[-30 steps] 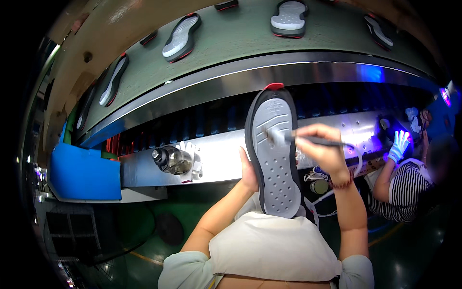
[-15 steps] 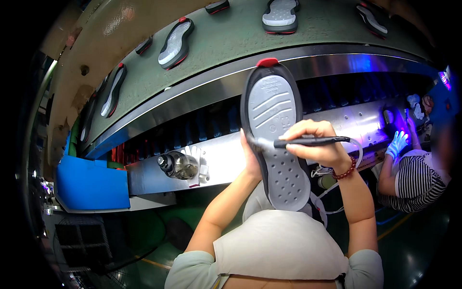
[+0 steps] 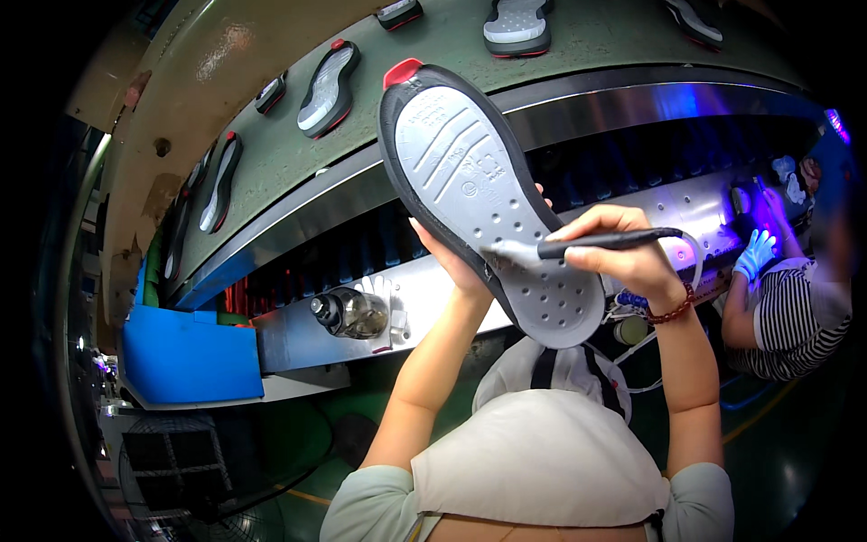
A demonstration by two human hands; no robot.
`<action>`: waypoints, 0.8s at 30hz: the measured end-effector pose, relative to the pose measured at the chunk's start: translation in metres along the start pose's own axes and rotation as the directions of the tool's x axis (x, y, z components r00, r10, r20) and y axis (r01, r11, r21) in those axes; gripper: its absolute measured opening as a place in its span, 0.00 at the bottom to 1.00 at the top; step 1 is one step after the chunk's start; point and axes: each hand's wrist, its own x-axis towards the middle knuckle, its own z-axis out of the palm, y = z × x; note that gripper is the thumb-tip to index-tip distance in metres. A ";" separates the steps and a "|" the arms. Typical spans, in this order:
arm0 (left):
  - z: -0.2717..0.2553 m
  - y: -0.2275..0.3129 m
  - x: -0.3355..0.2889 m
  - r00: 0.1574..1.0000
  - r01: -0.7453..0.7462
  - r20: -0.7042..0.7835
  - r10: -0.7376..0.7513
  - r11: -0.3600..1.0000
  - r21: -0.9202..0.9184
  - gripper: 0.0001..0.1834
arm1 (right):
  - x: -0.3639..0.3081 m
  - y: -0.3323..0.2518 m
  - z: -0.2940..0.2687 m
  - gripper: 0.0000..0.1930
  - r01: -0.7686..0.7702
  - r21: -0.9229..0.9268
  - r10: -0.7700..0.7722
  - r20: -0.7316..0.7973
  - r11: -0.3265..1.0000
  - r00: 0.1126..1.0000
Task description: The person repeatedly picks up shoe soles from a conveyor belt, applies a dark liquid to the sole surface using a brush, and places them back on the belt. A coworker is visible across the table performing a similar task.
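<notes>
A shoe sole (image 3: 461, 172) with a grey inner face, black rim and red tab is held up in front of me, tilted with its red-tabbed end toward the far left. My left hand (image 3: 456, 264) grips it from behind at the waist, with fingertips showing at both edges. Between the thumb and fingers of my right hand (image 3: 628, 257) is a black pen-shaped brush (image 3: 601, 242) with a pale hose at its back end. Its light bristles touch the sole's inner face near the left edge, beside the dimpled part.
Beyond runs a green conveyor belt (image 3: 433, 68) carrying several soles, edged by a metal rail (image 3: 343, 181). On the metal shelf below stand a clear bottle (image 3: 361, 313) and white gloves (image 3: 388, 316). A blue box (image 3: 194, 357) is at left. At right works a person in stripes (image 3: 799, 312).
The sole has turned, its red-tabbed end swinging left and up and its other end moving right. My right hand and brush have shifted slightly right and up with it. Belt soles have moved slightly.
</notes>
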 end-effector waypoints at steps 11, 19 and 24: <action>-0.001 0.015 0.012 0.985 -0.158 0.066 0.160 0.987 -0.029 0.51 | -0.012 0.007 -0.004 0.09 0.328 -0.172 -0.290 0.211 0.929 0.933; -0.009 0.024 0.020 0.970 -0.191 0.151 0.192 0.981 -0.016 0.51 | -0.023 0.013 -0.007 0.10 0.188 -0.147 -0.162 0.168 0.971 0.972; -0.007 0.029 0.018 0.974 -0.169 0.149 0.172 0.985 -0.037 0.51 | -0.030 0.010 -0.015 0.10 -0.185 0.250 0.173 0.069 0.950 0.983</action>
